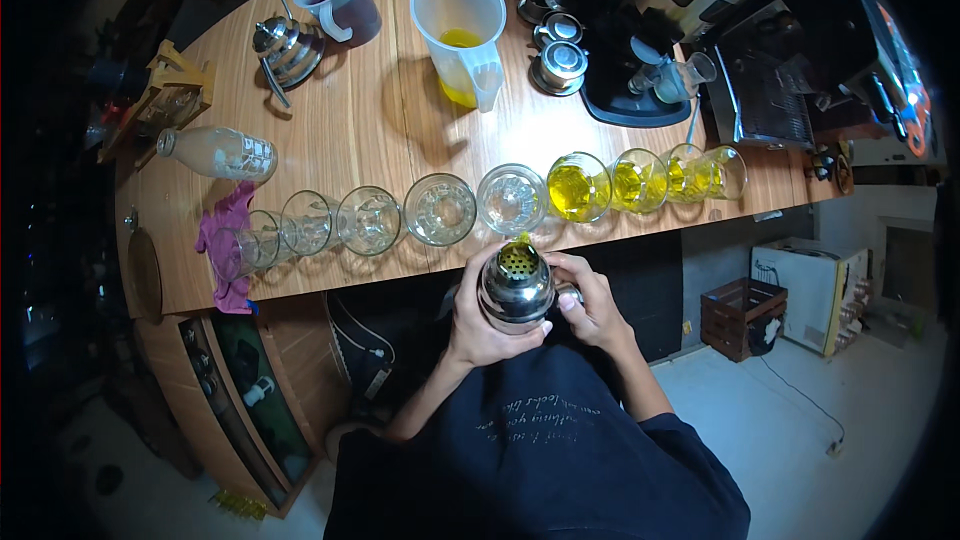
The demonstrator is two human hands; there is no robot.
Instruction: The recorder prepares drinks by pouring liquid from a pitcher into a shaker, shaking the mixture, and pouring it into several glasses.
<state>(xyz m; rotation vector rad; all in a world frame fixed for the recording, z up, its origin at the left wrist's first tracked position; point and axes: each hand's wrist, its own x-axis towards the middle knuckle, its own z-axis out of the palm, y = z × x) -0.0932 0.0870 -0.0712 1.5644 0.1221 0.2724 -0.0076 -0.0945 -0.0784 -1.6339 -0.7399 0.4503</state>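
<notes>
My left hand [478, 318] is wrapped round a metal cocktail shaker [517, 290], tilted toward the table. Its perforated strainer top is uncovered, with yellow-green liquid at the holes and lip. Against the shaker's right side, my right hand [594, 308] is closed on a small shiny metal piece that looks like the shaker's cap [568, 293]. Just beyond the lip stands a clear glass [511, 198] with no yellow liquid visible in it. To its right, several glasses hold yellow liquid, the nearest being a filled glass [579, 187]. Several clear glasses [440, 209] continue the row leftward.
Farther back stand a pitcher with yellow liquid [458, 25], a pitcher with dark liquid [340, 2] and a metal kettle [290, 50]. A bottle [218, 152] and a pink cloth [232, 280] are at left. Metal drip filters [558, 67] and a black tray [635, 110] sit back right.
</notes>
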